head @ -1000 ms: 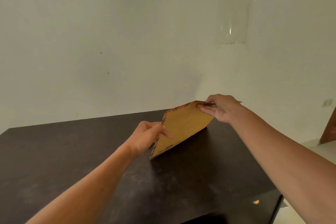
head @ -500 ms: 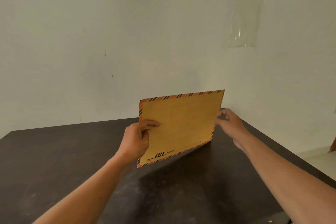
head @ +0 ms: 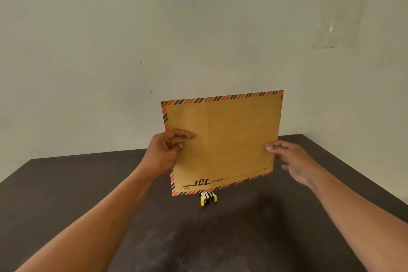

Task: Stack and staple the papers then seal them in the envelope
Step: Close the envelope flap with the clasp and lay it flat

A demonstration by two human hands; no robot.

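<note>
A brown air-mail envelope (head: pixel 229 137) with an orange and black striped border stands upright above the dark table (head: pixel 66 194), its printed face towards me. My left hand (head: pixel 165 152) grips its left edge, thumb on the front. My right hand (head: pixel 293 161) is at its right edge with fingers spread; only a fingertip touches the paper. A small yellow and white stapler (head: pixel 208 198) peeks out on the table just below the envelope's bottom edge. No loose papers are in view.
A pale wall (head: pixel 110 51) rises right behind the table. A clear plastic sheet (head: pixel 344 15) hangs on it at the upper right. The table's right edge (head: pixel 353 170) runs diagonally beside my right forearm.
The envelope has gone from lying tilted near the table to upright and higher. My right hand let go of its top corner and now rests at the right edge. The stapler has come into view.
</note>
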